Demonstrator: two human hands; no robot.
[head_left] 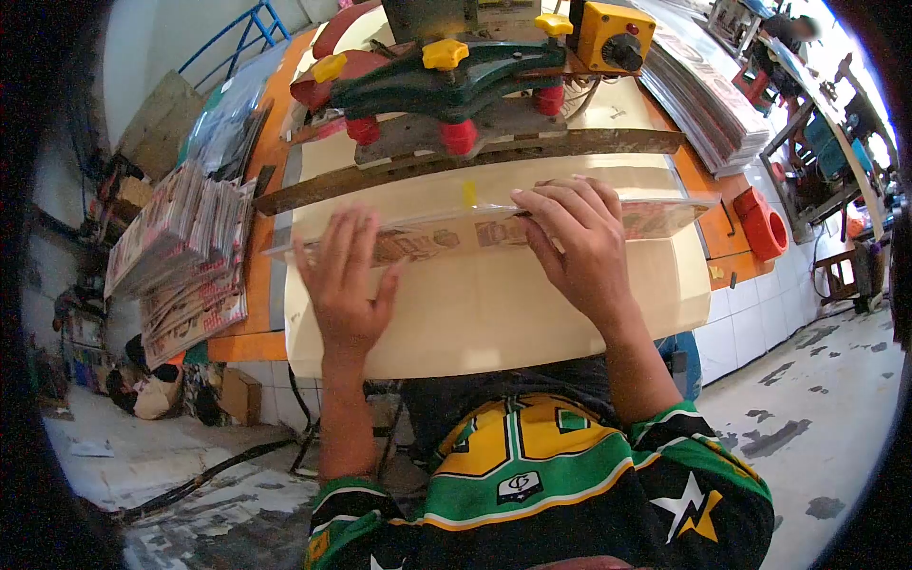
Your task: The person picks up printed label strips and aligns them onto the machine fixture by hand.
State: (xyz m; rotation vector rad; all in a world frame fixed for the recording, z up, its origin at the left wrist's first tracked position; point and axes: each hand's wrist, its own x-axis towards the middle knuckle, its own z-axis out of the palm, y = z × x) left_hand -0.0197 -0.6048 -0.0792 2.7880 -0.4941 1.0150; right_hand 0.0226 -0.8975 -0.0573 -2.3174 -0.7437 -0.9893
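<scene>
Near the metal bar (627,142), pinching printed sheet (427,241) in right grip (581,242), with left grip (340,280) spread; risking skew from uneven pressure.

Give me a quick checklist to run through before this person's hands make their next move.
1. Right hand on the printed sheet: ok, fingers at its upper edge.
2. Left hand gripping the sheet: cannot tell, the hand is blurred.
3. Both hands apart from the metal bar: ok, they are on its near side.
4. Knob setting on the yellow control box: cannot tell, too small to read.
5. Stack at the left neatly squared: not ok, its edges look uneven.
</scene>
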